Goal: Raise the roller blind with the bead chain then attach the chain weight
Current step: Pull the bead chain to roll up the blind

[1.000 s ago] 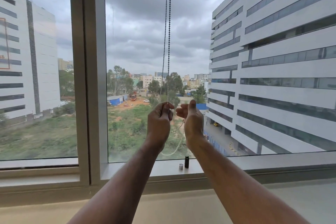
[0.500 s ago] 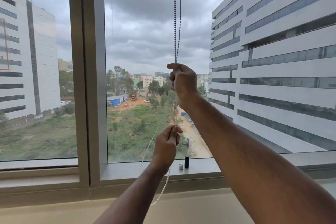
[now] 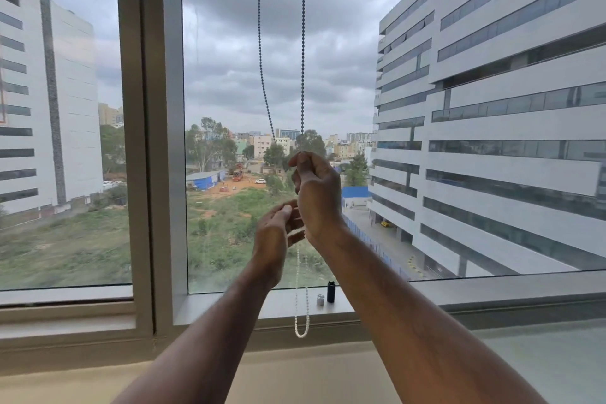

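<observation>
A bead chain [image 3: 302, 43] hangs as two strands from above the frame, in front of the window glass. My right hand [image 3: 316, 197] is shut on the right strand at mid-height. The left strand bows inward and meets the hand from the left. Just below and to the left, my left hand [image 3: 278, 236] has its fingers curled by the chain under the right hand; contact is unclear. The white lower loop [image 3: 302, 321] dangles past the sill edge. A black chain weight [image 3: 331, 291] and a small silver cap [image 3: 320, 299] stand on the sill. The blind itself is out of view.
The grey window sill [image 3: 459, 292] runs across the view, with a vertical mullion [image 3: 147, 141] to the left of the chain. Outside the glass are office buildings, a green field and a cloudy sky. A beige ledge [image 3: 295, 377] lies below the sill.
My right hand has come down along the chain from high up. My left hand has risen to just under it and loosened its grip. The white loop now hangs straight down.
</observation>
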The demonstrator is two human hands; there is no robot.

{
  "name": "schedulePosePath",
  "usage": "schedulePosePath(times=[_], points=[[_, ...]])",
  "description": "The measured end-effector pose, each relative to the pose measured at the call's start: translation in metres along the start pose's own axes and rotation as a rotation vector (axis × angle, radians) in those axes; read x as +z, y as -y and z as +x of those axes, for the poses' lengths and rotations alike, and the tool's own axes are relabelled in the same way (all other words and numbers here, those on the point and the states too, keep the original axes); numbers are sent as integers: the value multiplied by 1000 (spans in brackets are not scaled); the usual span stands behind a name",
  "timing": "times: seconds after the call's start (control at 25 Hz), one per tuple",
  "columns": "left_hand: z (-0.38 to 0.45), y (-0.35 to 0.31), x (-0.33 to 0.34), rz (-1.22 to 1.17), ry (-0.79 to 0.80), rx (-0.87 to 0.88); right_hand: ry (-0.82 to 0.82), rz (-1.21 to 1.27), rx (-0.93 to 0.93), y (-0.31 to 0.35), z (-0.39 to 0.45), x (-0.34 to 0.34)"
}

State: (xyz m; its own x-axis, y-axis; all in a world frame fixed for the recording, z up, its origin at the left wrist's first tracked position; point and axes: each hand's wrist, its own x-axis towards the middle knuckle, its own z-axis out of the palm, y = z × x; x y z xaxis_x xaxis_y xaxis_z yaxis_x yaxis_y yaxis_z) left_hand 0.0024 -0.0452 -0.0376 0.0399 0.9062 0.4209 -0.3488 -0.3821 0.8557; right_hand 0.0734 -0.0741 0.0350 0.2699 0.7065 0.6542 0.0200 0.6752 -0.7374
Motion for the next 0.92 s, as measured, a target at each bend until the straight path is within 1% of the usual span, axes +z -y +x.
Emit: schedulePosePath(times=[0.08,0.2,0.44,0.6,0.72,0.84,0.92], points=[[11,-25,5,-51,-19,54,-6,9,3,0,-3,-3],[26,-62,14,-81,11,141,-9,40,-6,2,-3,-6],[42,-118,43,-66,57,238,-14,41,-23,-5,2,-9],[47,-113,55,8,13,280,15,96,16,-8,4,-9],[52,-106,55,18,-6,312,29,129,21,-13,4,-7],[51,-106,55,30,-20,303,46,148,26,-12,5,-10],[46,-106,56,26,-13,279,62,114,24,-12,5,-15]])
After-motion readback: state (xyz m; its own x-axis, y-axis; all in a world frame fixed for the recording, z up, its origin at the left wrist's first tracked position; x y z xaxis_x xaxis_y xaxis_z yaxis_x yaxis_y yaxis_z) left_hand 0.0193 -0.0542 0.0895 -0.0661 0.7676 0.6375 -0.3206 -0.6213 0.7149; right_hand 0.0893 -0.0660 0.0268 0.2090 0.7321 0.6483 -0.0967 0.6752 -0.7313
